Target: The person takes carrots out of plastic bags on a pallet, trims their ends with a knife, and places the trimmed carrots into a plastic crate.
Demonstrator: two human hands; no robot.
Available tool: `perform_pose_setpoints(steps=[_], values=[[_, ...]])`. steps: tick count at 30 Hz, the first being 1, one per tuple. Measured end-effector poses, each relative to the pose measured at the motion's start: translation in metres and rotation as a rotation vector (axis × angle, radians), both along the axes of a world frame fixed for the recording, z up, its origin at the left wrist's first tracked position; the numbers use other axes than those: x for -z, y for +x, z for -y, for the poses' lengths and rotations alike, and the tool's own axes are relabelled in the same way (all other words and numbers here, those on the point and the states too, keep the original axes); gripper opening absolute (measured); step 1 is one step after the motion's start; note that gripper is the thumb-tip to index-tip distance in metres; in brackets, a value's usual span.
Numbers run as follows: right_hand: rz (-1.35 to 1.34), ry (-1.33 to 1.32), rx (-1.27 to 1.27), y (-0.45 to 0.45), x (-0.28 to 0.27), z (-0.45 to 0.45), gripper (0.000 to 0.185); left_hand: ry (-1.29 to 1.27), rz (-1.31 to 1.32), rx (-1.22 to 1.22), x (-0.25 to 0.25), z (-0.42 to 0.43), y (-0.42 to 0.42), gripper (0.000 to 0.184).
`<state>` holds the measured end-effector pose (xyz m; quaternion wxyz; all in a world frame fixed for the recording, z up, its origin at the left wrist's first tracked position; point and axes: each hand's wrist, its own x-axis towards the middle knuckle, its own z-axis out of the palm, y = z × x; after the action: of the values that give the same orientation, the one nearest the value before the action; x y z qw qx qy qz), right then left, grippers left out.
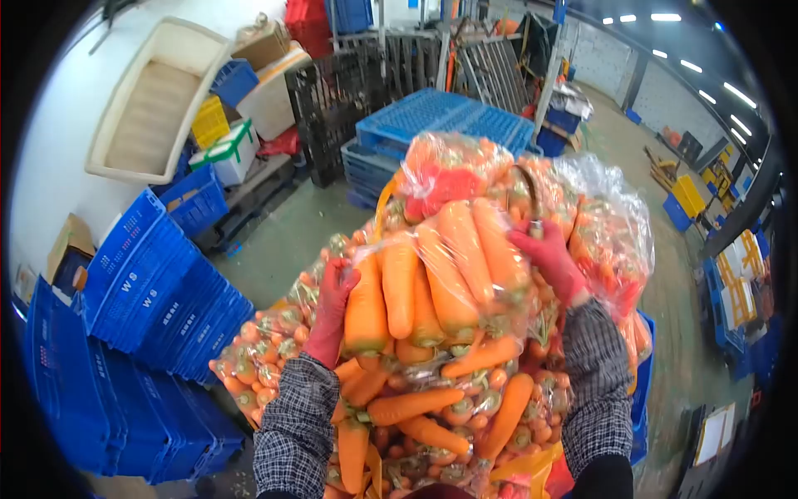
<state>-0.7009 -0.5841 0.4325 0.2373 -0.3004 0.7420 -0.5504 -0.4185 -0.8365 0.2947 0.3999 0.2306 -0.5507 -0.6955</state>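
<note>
A clear plastic bag of large carrots (432, 283) is between my two hands, above a heap of more carrots. My left hand (334, 303), in a pink-red glove, has its fingers closed on the bag's left edge. At the bag's upper right, my right hand (550, 256), gloved the same way, grips the plastic. Loose carrots (424, 406) lie just below the bag. Around them are bagged carrots (258, 358) on the left and more clear bags (611, 241) on the right. A thin curved handle (532, 190) rises beside my right hand.
Stacked blue crates (166, 291) stand at the left. Beyond the heap are blue plastic pallets (440, 121). A white tub (158, 100) leans at the upper left wall. Yellow and blue crates (688, 198) stand at the far right.
</note>
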Motion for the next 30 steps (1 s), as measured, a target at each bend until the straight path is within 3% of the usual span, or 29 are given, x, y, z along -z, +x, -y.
perform_pose_setpoints(steps=[2, 4, 6, 7, 8, 9, 11, 12, 13, 15, 17, 21, 23, 25, 26, 28, 30], values=[[-0.091, -0.125, -0.007, 0.023, 0.002, -0.042, 0.02, -0.053, 0.022, 0.075, 0.03, -0.005, 0.011, 0.045], [-0.181, -0.217, 0.148, 0.044, 0.022, -0.088, 0.016, -0.115, 0.036, 0.138, 0.036, -0.025, 0.031, 0.048], [-0.008, -0.332, 0.373, 0.082, 0.034, -0.127, 0.016, -0.087, -0.108, 0.118, -0.003, -0.079, 0.047, 0.06], [-0.006, -0.308, 0.379, 0.091, 0.054, -0.157, 0.016, -0.063, -0.101, 0.122, -0.008, -0.097, 0.051, 0.06], [0.019, -0.456, 0.369, 0.088, 0.079, -0.187, 0.017, -0.089, -0.172, 0.183, -0.013, -0.109, 0.051, 0.066], [0.049, -0.601, 0.364, 0.09, 0.096, -0.209, 0.019, -0.111, -0.237, 0.248, -0.014, -0.119, 0.051, 0.071], [0.023, -0.614, 0.424, 0.111, 0.112, -0.238, 0.019, -0.14, -0.207, 0.241, 0.002, -0.13, 0.047, 0.078], [-0.02, -0.655, 0.463, 0.119, 0.119, -0.251, 0.019, -0.449, -0.115, 0.2, -0.004, -0.133, 0.04, 0.081], [0.048, -0.468, 0.663, 0.128, 0.123, -0.255, 0.018, -0.751, -0.023, 0.163, -0.008, -0.139, 0.035, 0.084], [-0.099, -0.403, 0.955, 0.115, 0.14, -0.253, 0.016, -0.862, 0.073, 0.261, 0.014, -0.137, 0.031, 0.091], [0.072, -0.445, 0.935, 0.087, 0.147, -0.267, 0.014, -0.672, 0.153, 0.263, 0.009, -0.156, 0.023, 0.094], [-0.097, -0.235, 1.013, 0.006, 0.14, -0.247, 0.019, -0.415, 0.221, 0.297, 0.005, -0.205, 0.037, 0.1], [-0.31, -0.182, 1.022, -0.032, 0.142, -0.22, 0.027, -0.304, 0.316, 0.296, 0.023, -0.229, 0.07, 0.101], [-0.602, 0.112, 0.967, -0.072, 0.159, -0.215, 0.032, -0.218, 0.388, 0.276, 0.041, -0.245, 0.109, 0.102], [-0.601, 0.106, 0.968, -0.06, 0.151, -0.21, 0.032, -0.192, 0.412, 0.268, 0.048, -0.251, 0.128, 0.103], [-0.675, 0.382, 0.947, -0.02, 0.128, -0.211, 0.033, -0.614, 0.433, 0.334, 0.063, -0.257, 0.164, 0.1], [-0.553, 0.204, 0.961, 0.076, 0.088, -0.218, 0.038, -0.632, 0.415, 0.449, 0.074, -0.259, 0.193, 0.099]])
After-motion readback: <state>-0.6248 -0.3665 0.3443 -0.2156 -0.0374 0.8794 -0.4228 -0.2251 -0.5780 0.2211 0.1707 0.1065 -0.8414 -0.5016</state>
